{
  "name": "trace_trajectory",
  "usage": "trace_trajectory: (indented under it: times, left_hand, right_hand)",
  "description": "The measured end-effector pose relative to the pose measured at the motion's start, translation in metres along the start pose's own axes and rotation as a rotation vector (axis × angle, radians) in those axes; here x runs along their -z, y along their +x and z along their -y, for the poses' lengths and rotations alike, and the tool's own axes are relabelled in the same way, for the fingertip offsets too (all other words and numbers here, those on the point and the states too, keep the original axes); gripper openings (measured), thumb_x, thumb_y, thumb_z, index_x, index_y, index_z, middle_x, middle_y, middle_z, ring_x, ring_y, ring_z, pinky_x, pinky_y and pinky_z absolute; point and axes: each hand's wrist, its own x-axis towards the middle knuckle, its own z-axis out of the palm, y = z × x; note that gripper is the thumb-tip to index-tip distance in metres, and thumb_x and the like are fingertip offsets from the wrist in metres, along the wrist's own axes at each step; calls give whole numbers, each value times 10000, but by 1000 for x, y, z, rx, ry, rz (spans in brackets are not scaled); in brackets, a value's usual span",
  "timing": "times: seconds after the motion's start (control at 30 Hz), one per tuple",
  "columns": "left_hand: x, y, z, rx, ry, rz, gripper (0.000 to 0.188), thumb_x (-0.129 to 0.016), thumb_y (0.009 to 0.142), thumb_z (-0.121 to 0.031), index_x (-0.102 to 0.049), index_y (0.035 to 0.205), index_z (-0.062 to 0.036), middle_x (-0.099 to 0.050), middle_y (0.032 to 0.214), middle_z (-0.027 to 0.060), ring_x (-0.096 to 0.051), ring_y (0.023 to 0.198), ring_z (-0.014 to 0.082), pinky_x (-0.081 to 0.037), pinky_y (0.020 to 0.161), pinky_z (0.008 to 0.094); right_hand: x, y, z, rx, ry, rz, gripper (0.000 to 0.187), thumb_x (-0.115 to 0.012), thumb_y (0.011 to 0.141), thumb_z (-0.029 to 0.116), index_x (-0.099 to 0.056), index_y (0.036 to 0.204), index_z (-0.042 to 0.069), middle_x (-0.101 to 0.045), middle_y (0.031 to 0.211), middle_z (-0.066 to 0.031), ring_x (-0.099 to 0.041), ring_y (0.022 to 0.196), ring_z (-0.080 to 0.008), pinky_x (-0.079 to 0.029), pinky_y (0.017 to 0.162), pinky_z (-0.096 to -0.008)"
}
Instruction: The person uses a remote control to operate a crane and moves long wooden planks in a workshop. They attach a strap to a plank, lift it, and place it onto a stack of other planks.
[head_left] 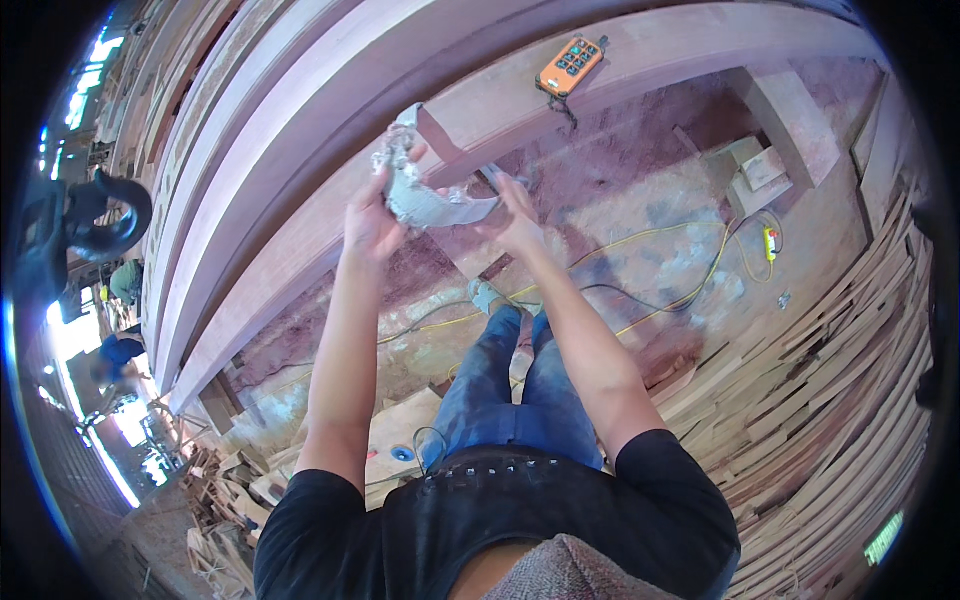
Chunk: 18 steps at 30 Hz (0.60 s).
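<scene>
Between my two hands is a curved, pale grey band, bent into a C shape, with a ragged, crusty whitish edge on its left side. I cannot make out what kind of thing it is. My left hand is closed round its left side, fingers partly hidden behind it. At the band's right end, my right hand has its fingers closed on it. The band is held up over the nearest large curved wooden beam. An orange remote control with dark buttons lies on that beam, to the right of the band.
More curved beams are stacked at the left. Yellow and dark cables cross the floor near my feet, by a yellow switch box. Wooden blocks stand at right. Long wood strips cover the lower right; offcuts pile at lower left.
</scene>
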Motion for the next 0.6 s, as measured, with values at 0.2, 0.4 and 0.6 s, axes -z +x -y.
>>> trace_trajectory:
  times: [0.2, 0.4, 0.6]
  left_hand:
    - [11, -33, -13, -202, -14, 30, 904, -492, 1045, -698, -286, 1659, -67, -469, 1623, 212, -649, 1243, 355, -505, 1112, 646]
    - [58, -131, 67, 53, 664, -363, 362, -693, 1048, -178, -580, 1343, 0, -744, 1097, 108, -729, 974, 222, -570, 865, 357]
    - [112, -169, 65, 190, 573, -456, 219, -655, 1065, -186, -580, 1204, -35, -700, 983, 101, -722, 899, 250, -573, 853, 389]
  right_hand:
    - [9, -8, 69, -72, 63, 727, 631, -772, 930, 336, -576, 1465, 65, -678, 1337, -183, -638, 1241, -397, -479, 1090, -502]
    - [-30, -89, 98, 190, 181, 560, 505, -733, 957, 384, -689, 1322, 37, -680, 1372, -197, -629, 1300, -379, -481, 1113, -484]
    - [-69, -79, -89, -385, 570, 965, 518, -743, 946, 451, -737, 1285, 59, -698, 1379, -190, -644, 1299, -368, -496, 1109, -453]
